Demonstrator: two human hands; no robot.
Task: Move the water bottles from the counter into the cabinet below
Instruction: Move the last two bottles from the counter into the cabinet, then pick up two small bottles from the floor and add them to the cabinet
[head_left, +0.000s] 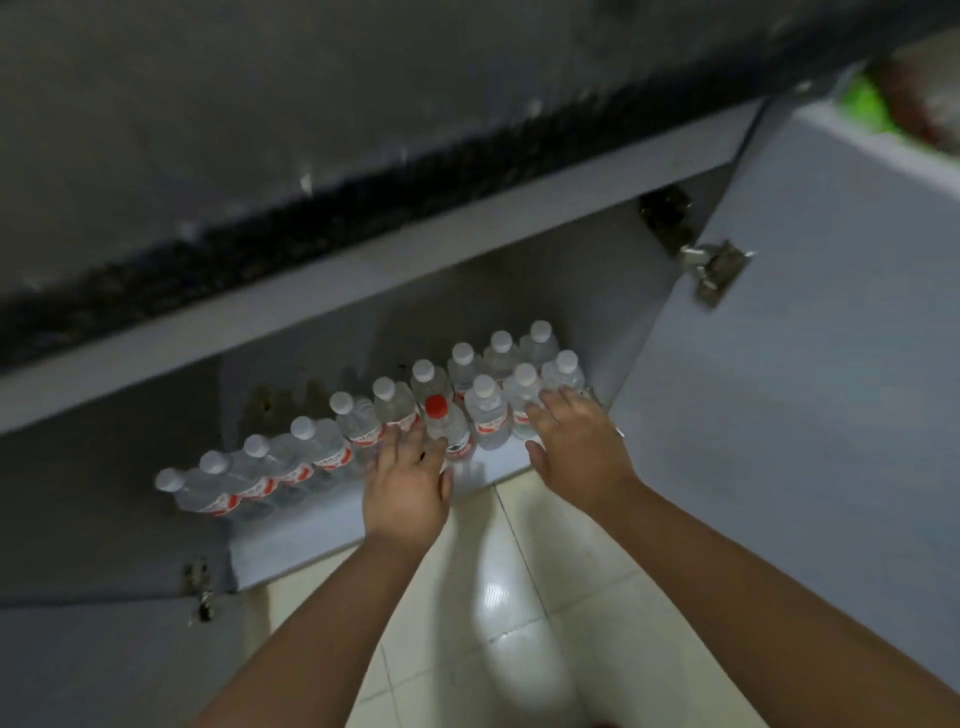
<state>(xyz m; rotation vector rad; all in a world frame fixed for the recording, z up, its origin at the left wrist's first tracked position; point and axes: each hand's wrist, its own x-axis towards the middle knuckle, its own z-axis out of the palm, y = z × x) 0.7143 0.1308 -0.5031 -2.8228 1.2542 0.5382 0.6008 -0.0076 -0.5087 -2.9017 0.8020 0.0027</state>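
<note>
you are at the open cabinet (519, 291) under the dark counter (311, 249), both hands down at the front of the shelf. the water bottles (363, 415) stand inside in a long back row running from far left to the right wall, with a shorter front row started at the right end. your left hand (408, 483) has its fingers spread flat and loose, fingertips touching the red-capped bottle (445, 426) and the bottle beside it; it grips nothing. your right hand (576, 447) is also open, palm down, fingers laid against the sides of the two rightmost front bottles, not closed round them.

the step looks like tidying the front row. push low on the bodies, near the labels, not at the caps, so the bottles slide and do not tip. press with flat fingers, both hands together, easing each bottle back until it touches the one behind. keep the red-capped one in line with its neighbours; it sits a little forward and alone, near the shelf edge, so move it first.

every bottle stands upright, long axis vertical, cap pointing up toward the counter; they only seem to lean because of the wide lens. the counter top shows no bottles from here, so the job looks nearly done.
</note>
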